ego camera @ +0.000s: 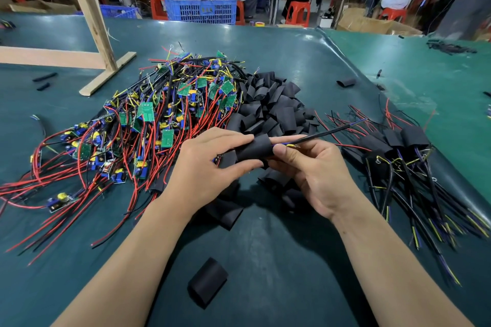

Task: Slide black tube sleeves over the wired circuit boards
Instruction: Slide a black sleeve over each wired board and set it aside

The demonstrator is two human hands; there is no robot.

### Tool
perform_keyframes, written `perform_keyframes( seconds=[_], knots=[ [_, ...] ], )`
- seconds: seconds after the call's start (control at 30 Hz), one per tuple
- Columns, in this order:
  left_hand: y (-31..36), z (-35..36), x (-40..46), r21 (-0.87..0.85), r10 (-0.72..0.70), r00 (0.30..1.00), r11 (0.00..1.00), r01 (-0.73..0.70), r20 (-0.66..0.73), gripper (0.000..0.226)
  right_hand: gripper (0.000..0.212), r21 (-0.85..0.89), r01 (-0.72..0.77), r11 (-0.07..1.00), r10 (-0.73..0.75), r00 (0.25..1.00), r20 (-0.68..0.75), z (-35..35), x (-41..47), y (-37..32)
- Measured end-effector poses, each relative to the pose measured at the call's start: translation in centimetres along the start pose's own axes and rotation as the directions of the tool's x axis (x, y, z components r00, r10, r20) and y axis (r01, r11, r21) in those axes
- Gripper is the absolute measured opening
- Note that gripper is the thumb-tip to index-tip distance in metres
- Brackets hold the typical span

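Table (265, 260) covered in green matting lies under both your forearms and carries everything, and the layout suits the job: raw stock ahead, done work off to one side. Beyond and outward of your left hand (212, 164) sprawls the biggest heap, the boards (170, 109) with their red and black wires, near enough to draw from without stretching. Straight beyond your knuckles sits the pile of sleeves (273, 103), black and flattened, reaching back under your hands. Outward of your right hand (316, 175) lie the finished pieces (398, 146), sleeves already on and wire tails fanned toward you, so I take it you are well into the batch with much of the heap still to do. One loose sleeve (207, 282) rests alone between your forearms, close to your body.

The piece you are working on is raised between both hands. Your left fingers and thumb pinch the sleeve in hand (255, 148) by its near end, steadying it like a socket. Your right thumb and fingers pinch the cable (321, 134) just where it leaves the sleeve's far mouth, with blue and yellow strands showing at your thumb. The board itself is hidden, probably inside the sleeve or behind your left fingers; drawing the cable through should seat it
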State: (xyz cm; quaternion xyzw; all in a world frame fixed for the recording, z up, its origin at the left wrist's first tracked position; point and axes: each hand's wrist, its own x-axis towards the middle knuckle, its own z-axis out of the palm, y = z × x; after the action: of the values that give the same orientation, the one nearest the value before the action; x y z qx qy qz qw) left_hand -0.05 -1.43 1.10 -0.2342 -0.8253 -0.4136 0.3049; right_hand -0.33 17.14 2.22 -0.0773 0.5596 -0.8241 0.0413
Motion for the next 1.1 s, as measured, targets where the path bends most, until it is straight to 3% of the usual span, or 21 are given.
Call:
perform_keyframes(
  seconds=[0.17, 0.37, 0.53, 0.63, 0.73, 0.87, 0.93, 1.03, 1.1],
  knots=[
    [0.2, -0.5, 0.0, -0.054, -0.076, 0.997, 0.996, 0.077, 0.024, 0.063, 0.012, 0.017, -0.007, 1.0, 0.007, 1.0, -0.002, 0.0, 0.0, -0.2],
    [0.0, -0.5, 0.1, 0.003, -0.005, 1.0, 1.0, 0.005, -0.023, 0.04, 0.013, -0.001, 0.008, 1.0, -0.008, 1.0, 0.015, 0.0, -0.2, -0.2],
    [-0.3, -0.1, 0.2, 0.008, 0.044, 0.997, 0.999, -0.044, -0.062, 0.04, 0.017, 0.001, 0.004, 1.0, -0.004, 1.0, 0.022, -0.3, 0.0, -0.3],
    [-0.5, -0.1, 0.1, 0.015, 0.084, 0.994, 0.996, -0.083, -0.072, 0.04, 0.036, 0.03, -0.06, 0.998, 0.058, 0.997, 0.05, -0.3, -0.1, -0.5],
    [-0.5, 0.0, 0.2, 0.035, 0.127, 0.991, 0.991, -0.126, -0.035, 0.045, 0.027, -0.052, -0.125, 0.991, 0.127, 0.991, 0.03, -0.3, -0.4, -0.8],
    [-0.4, -0.2, 0.3, 0.165, 0.165, 0.981, 0.975, -0.147, -0.105, 0.057, 0.006, -0.012, -0.013, 1.0, 0.01, 0.983, -0.182, -0.5, 0.0, -1.2],
    [-0.5, -0.4, 0.3, 0.201, 0.167, 0.966, 0.971, -0.127, -0.195, 0.042, 0.014, 0.078, 0.084, 0.993, -0.054, 0.945, -0.322, -1.3, 0.3, -2.0],
    [-0.5, -0.3, 0.2, 0.198, 0.15, 0.958, 0.975, -0.103, -0.243, 0.025, 0.01, 0.176, 0.247, 0.953, -0.127, 0.852, -0.508, -2.7, 0.6, -3.1],
    [-0.4, -0.2, 0.1, 0.184, 0.128, 0.964, 0.979, -0.085, -0.232, 0.023, 0.011, 0.231, 0.369, 0.9, -0.134, 0.74, -0.659, -3.4, 0.7, -3.4]
  ],
)
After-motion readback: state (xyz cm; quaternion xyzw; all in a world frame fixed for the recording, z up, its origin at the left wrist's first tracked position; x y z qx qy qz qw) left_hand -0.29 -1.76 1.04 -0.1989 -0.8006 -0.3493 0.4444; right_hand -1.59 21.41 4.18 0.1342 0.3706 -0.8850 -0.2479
